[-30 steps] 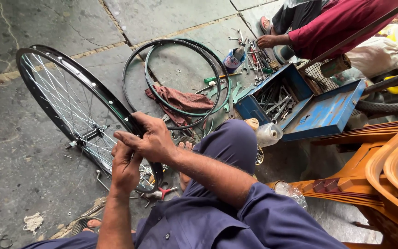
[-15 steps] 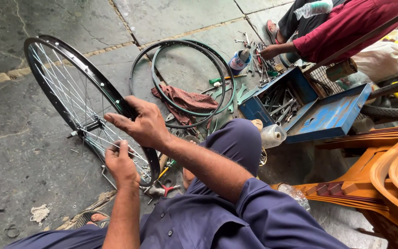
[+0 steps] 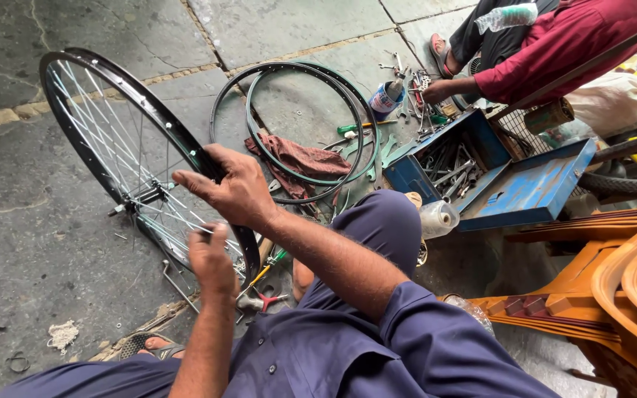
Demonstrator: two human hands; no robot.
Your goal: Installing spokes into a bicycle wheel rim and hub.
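Observation:
A bare spoked bicycle wheel (image 3: 116, 158) with a black rim stands tilted on the stone floor in front of me. My right hand (image 3: 234, 188) grips the rim at its near right side, arm crossing over my knee. My left hand (image 3: 211, 262) is lower, its fingers pinched at a spoke near the rim; whether it holds a small tool is hidden. I sit in blue clothes, one foot in a sandal (image 3: 149, 345) below the wheel.
Two loose tyres (image 3: 296, 129) with a brown rag (image 3: 300, 158) lie beyond the wheel. An open blue toolbox (image 3: 495, 180) of wrenches stands right; pliers and a screwdriver (image 3: 263, 295) lie by my knee. Another person in red (image 3: 554, 48) squats top right. Orange plastic chairs (image 3: 613, 287) are stacked right.
The wheel has shifted a little rightward and turned in view. My left hand has dropped from beside the right hand to a spoke lower down. My right hand stays on the rim.

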